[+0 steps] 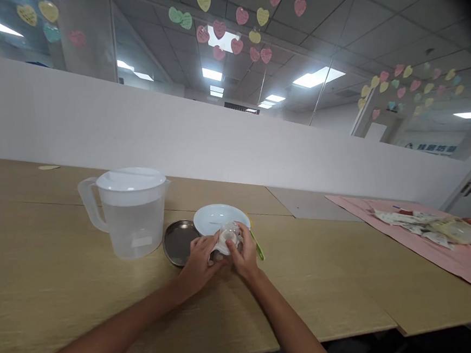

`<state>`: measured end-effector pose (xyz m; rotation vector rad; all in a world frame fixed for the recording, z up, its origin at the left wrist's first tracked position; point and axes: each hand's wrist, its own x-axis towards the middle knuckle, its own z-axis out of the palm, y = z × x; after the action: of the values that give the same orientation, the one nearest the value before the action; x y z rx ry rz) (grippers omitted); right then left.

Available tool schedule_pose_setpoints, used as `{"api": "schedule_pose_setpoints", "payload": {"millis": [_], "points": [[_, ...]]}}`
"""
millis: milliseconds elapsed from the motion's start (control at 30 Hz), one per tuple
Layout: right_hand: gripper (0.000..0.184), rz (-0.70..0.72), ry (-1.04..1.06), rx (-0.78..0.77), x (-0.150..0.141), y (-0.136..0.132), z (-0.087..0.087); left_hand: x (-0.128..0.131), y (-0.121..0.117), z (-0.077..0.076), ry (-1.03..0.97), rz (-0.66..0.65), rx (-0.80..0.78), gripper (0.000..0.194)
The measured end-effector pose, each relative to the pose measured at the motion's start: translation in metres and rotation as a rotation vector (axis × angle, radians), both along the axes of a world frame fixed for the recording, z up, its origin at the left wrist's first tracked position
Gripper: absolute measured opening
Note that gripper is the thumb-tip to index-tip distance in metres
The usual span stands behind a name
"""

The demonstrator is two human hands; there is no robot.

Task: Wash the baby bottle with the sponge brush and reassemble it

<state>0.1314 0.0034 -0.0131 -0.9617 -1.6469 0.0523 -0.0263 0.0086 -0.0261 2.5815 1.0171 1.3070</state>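
Above the table, in front of the white bowl (216,213), both hands are closed around what looks like a baby bottle (229,230) with a clear dome and a white collar. My left hand (200,265) grips it from the left side, fingers bent around its lower part. On the other side my right hand (245,256) wraps it, the thumb pressed against the white collar. The fingers hide most of its body. A round metal tray (178,244) lies just left of the hands. To the right, a green-handled utensil (258,245) leans by the bowl, partly covered by my right hand.
A large translucent lidded pitcher (135,222) with a handle stands left of the metal tray. At the far right, cloths and a doll-like figure (439,228) lie on a pink sheet (404,242). Behind the wooden table (329,278) runs a low white wall (217,145) under glass.
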Motion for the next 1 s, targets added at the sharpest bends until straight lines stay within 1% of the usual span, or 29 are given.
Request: {"api": "schedule_pose_setpoints", "payload": {"millis": [167, 300, 400, 467, 600, 633, 700, 800, 867, 933, 1000], "points": [[0.044, -0.037, -0.054, 0.047, 0.0, 0.0, 0.0, 0.0, -0.001, 0.001, 0.017, -0.008, 0.003, 0.054], [0.047, -0.033, -0.086, 0.079, 0.001, 0.0, -0.001, 0.001, -0.001, 0.002, 0.014, 0.006, 0.008, 0.057], [0.049, -0.051, -0.023, 0.115, 0.001, 0.001, -0.004, 0.001, -0.002, 0.004, 0.022, -0.003, 0.002, 0.058], [0.05, -0.08, 0.042, 0.169, 0.0, 0.001, -0.005, 0.002, -0.004, 0.006, 0.025, -0.001, -0.006, 0.058], [0.055, -0.097, 0.253, 0.257, -0.002, 0.001, -0.001, 0.002, -0.008, 0.009, 0.04, 0.01, -0.028, 0.057], [0.055, -0.105, 0.304, 0.25, -0.002, 0.001, 0.002, 0.002, -0.009, 0.01, 0.043, 0.009, -0.027, 0.056], [0.055, -0.143, 0.363, 0.184, 0.001, 0.002, 0.008, 0.001, -0.01, 0.012, 0.049, 0.007, -0.015, 0.055], [0.052, -0.182, 0.355, 0.04, 0.008, 0.007, 0.017, -0.002, -0.009, 0.015, 0.059, 0.0, 0.004, 0.055], [0.049, -0.139, 0.319, -0.051, 0.013, 0.013, 0.018, -0.004, -0.008, 0.016, 0.067, -0.005, 0.008, 0.056], [0.046, -0.065, 0.267, -0.136, 0.017, 0.018, 0.017, -0.006, -0.006, 0.017, 0.074, -0.01, 0.01, 0.056], [0.045, -0.008, 0.214, -0.187, 0.019, 0.021, 0.014, -0.007, -0.005, 0.017, 0.081, -0.008, 0.012, 0.056]]}}
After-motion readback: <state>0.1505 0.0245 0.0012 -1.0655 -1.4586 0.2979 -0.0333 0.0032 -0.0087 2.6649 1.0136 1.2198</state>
